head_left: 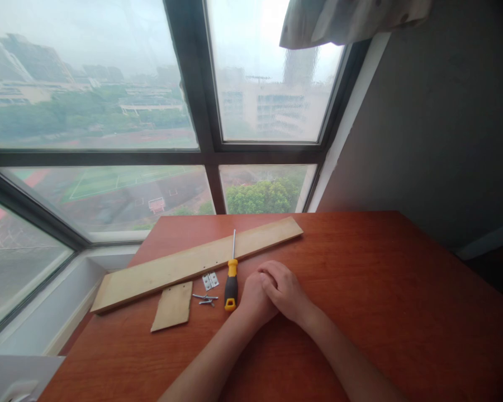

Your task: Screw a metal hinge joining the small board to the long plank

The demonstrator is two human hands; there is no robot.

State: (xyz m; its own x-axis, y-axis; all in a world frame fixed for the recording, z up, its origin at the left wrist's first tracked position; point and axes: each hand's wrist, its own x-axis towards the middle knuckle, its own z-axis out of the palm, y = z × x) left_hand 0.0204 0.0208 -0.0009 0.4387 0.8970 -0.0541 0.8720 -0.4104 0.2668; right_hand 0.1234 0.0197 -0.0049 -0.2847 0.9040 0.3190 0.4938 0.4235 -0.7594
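My left hand (255, 295) and my right hand (285, 287) rest clasped together on the table. The right fingers fold over the left hand, and the left hand's fingers are largely covered; no object shows in either. Just left of them lies a screwdriver (231, 285) with a black and yellow handle, its shaft (234, 244) across a long wooden board (167, 271). Beside the handle are a silver hinge (210, 281) and several screws (205, 300). A small wooden piece (172, 306) with two holes near its top edge lies by the long board.
The reddish-brown wooden table (385, 301) stands against a large window with dark frames (251, 151). A dark wall (423, 128) rises on the right, and a curtain (343, 22) hangs at the top. At the lower left is a white surface (23, 371).
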